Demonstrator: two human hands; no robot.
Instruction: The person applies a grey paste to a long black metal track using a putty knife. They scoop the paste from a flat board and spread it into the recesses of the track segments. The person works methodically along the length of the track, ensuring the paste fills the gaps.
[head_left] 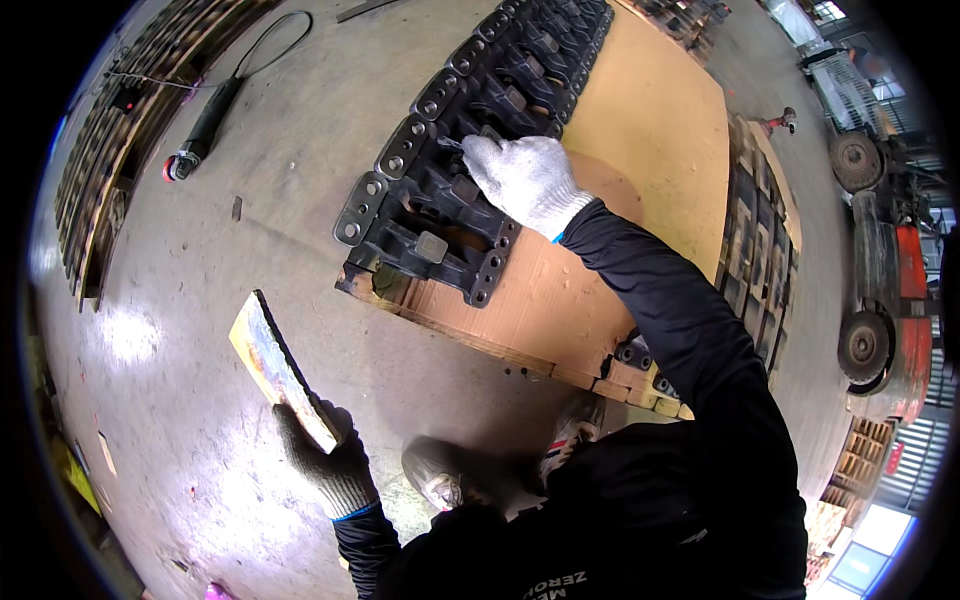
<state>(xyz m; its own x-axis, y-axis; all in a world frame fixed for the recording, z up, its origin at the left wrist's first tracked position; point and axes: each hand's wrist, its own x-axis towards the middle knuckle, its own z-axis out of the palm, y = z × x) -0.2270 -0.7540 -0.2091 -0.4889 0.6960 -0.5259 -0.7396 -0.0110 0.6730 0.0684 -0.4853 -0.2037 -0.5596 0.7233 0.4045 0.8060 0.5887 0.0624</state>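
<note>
A black steel track chain, made of linked plates with holes and cross pieces, lies along a cardboard-topped pallet. Above its near links is my right hand in a pale knit glove, fingers closed together. A small greyish tip pokes out beyond those fingers; what it belongs to is hidden. Down at the left, clear of the chain, my left hand wears a darker-looking glove. It grips the lower end of a flat, paint-smeared board with a dark long edge, tilted over the floor.
An angle grinder with a cord lies on the concrete floor at far left, beside stacked wooden pallets. Cardboard covers the pallet by my feet. More black track parts lie at right, and a red wheeled vehicle stands beyond.
</note>
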